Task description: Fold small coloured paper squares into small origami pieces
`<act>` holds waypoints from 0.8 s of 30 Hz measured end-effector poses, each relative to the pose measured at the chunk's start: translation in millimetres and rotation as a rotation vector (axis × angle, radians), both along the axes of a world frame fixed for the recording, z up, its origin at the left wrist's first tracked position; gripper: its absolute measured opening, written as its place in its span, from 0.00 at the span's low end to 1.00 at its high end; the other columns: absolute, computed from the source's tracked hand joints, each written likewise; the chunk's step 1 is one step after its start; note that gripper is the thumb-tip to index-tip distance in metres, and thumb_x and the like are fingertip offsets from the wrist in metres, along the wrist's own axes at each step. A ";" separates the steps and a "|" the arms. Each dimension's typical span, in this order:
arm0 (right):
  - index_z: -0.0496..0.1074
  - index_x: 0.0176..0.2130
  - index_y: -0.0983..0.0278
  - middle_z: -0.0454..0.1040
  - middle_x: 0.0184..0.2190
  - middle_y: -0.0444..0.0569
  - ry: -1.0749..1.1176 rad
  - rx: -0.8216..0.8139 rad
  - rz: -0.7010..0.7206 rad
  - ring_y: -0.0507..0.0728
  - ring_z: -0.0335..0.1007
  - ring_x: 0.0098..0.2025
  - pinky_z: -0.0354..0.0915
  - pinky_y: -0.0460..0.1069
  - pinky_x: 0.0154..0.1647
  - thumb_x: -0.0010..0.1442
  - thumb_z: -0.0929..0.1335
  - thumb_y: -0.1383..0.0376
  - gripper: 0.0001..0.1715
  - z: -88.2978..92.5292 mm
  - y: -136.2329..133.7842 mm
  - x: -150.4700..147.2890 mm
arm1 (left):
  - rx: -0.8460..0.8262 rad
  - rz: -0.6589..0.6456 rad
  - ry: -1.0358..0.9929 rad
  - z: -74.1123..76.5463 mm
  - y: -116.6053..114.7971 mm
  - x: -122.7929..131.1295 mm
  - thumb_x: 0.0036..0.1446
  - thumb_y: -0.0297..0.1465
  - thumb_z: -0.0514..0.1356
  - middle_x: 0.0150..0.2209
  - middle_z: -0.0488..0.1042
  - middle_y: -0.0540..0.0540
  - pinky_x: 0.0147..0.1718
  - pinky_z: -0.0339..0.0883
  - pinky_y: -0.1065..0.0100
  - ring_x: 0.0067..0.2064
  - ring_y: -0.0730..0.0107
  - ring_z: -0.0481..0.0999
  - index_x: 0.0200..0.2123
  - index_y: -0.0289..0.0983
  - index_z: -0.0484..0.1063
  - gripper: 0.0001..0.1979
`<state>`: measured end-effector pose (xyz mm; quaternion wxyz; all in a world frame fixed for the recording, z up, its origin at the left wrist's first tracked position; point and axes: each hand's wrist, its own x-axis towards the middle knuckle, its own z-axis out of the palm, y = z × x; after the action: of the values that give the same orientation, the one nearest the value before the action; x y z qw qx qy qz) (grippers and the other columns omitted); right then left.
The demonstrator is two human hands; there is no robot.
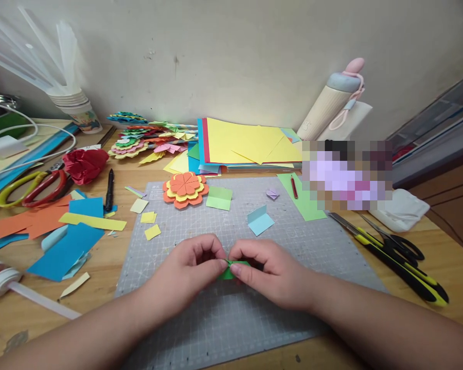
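Note:
A small piece of folded green paper (227, 274) is pinched between both hands over the grey cutting mat (170, 329). My left hand (195, 270) grips its left side between thumb and fingers. On the other side, my right hand (268, 270) presses it with the thumb on top. Much of the paper hides behind the fingertips. Beyond the hands lie a creased light blue paper (260, 221), a creased light green paper (219, 198), a small purple folded paper (272, 194) and a layered orange and yellow paper flower (185, 189).
Left of the mat are paper scraps (67, 252), scissors (42, 187), a black pen (109, 182) and a glue gun (0, 280). A utility knife (393, 262) and black scissors (401, 244) lie right. Behind stand coloured paper sheets (250, 141), a bottle (332, 103) and stacked cups (77, 110).

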<state>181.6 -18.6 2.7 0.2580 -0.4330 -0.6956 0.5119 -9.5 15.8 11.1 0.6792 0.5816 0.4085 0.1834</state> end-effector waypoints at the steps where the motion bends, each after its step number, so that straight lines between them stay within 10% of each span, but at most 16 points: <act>1: 0.67 0.32 0.63 0.66 0.26 0.42 -0.002 0.023 0.006 0.51 0.60 0.28 0.58 0.46 0.29 0.63 0.63 0.62 0.08 0.0 -0.5 -0.7 | 0.002 -0.005 0.006 0.0 -0.1 0.0 0.49 0.33 0.58 0.23 0.63 0.54 0.25 0.53 0.71 0.26 0.75 0.59 0.25 0.37 0.65 0.06; 24: 0.65 0.30 0.65 0.66 0.24 0.42 0.274 -0.236 -0.131 0.49 0.60 0.27 0.60 0.46 0.29 0.62 0.65 0.62 0.10 -0.2 0.8 -5.7 | 0.427 -0.073 0.147 4.4 -4.1 -3.9 0.60 0.35 0.53 0.27 0.68 0.50 0.30 0.59 0.68 0.30 0.70 0.66 0.26 0.37 0.66 0.12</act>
<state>176.0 -17.8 2.5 0.3302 -0.4310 -0.5595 0.6263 -13.4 11.7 15.5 0.5153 0.7384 0.3874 0.1979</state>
